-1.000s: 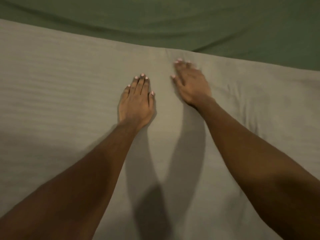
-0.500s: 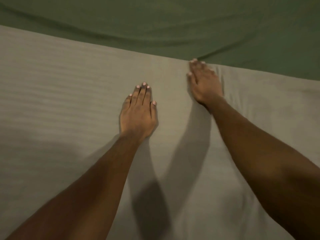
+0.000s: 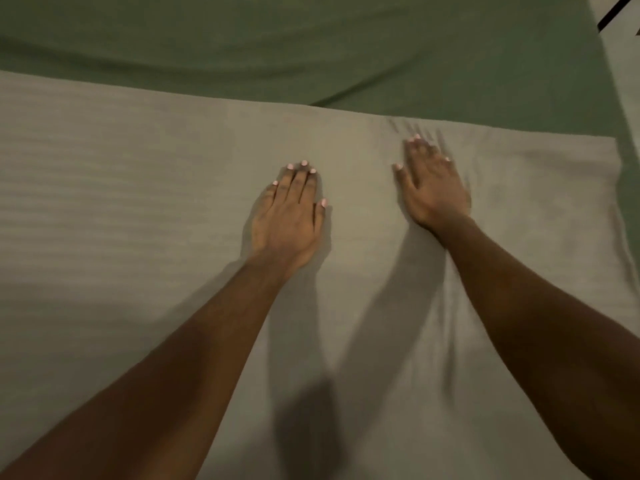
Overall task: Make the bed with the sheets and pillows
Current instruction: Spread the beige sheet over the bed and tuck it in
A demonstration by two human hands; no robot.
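The top sheet (image 3: pixel 138 209) is a muted grey-beige with faint tone-on-tone stripes running across the bed, clearest toward its left edge. Along the far side of the bed the under sheet (image 3: pixel 311 46) is a plain dull green with no pattern. The nails of the left hand (image 3: pixel 287 216) and the right hand (image 3: pixel 433 188) are pale pink.

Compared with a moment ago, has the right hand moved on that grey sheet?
Yes. The right hand has drawn back toward the person: its fingertips met the far edge of the grey sheet before, and now lie short of it.
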